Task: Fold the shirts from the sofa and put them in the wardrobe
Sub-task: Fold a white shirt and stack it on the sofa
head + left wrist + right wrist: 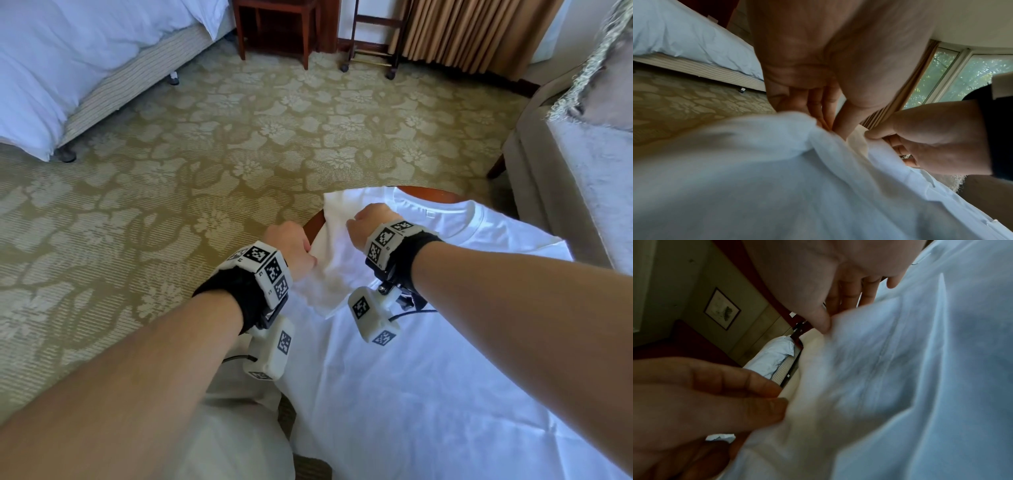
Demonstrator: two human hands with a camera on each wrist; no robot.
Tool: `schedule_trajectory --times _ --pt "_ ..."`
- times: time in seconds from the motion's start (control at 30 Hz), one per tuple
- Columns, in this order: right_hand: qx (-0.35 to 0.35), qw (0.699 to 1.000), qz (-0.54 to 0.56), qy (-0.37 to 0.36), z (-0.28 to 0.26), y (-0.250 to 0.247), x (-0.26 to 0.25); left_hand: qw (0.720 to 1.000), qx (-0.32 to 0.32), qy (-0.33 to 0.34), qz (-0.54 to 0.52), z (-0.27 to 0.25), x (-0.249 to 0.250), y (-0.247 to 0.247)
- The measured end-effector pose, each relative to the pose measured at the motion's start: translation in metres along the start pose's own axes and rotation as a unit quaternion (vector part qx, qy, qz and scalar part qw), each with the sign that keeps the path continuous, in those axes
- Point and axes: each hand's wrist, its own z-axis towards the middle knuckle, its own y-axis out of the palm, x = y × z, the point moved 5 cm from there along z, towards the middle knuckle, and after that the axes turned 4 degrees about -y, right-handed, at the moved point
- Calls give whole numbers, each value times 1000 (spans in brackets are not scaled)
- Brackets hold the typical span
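Note:
A white T-shirt (428,342) lies spread over a small round wooden table (442,196), collar away from me. Its left sleeve (337,240) is lifted off the table between my hands. My left hand (294,250) pinches the sleeve's near edge with thumb and fingers, which shows in the left wrist view as the left hand (830,126) on the cloth (777,162). My right hand (370,222) pinches the sleeve nearer the collar; in the right wrist view the right hand (826,326) nips a blurred fold of the shirt (900,369).
A grey sofa (575,164) with a fringed cushion stands at the right. A bed (68,68) with white bedding fills the far left. A dark wooden chair (274,31), a wheeled rack (370,51) and curtains (479,34) line the far wall. Floral carpet (205,154) covers the floor.

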Motion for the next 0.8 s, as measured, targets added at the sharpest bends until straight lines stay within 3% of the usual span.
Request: schedule_trajectory --times 0.1,0.17,0.23,0.33,0.5,0.57,0.67,0.8 --pt "3 1000 -12 -3 -5 -12 1 999 -7 -35 -24 6 -6 -2" --pt "-25 996 -80 -23 -14 -22 -4 996 -15 -74 -54 10 -13 -5" --pt "-38 991 -128 5 -14 -20 5 992 -19 -100 -76 12 -19 -7" --pt "24 998 -37 38 -8 -12 15 991 -16 -118 -62 10 -19 -9" --pt "100 994 -2 -36 -13 -15 -2 995 3 -99 -28 8 -8 -11" --pt "86 995 17 -57 -11 -11 -10 996 4 -82 -26 8 -3 -9" --pt "47 996 68 -24 -2 -4 -17 998 13 -58 -28 12 2 -7" --pt "3 999 29 -19 7 -8 -21 998 7 -47 -33 21 -1 -4"
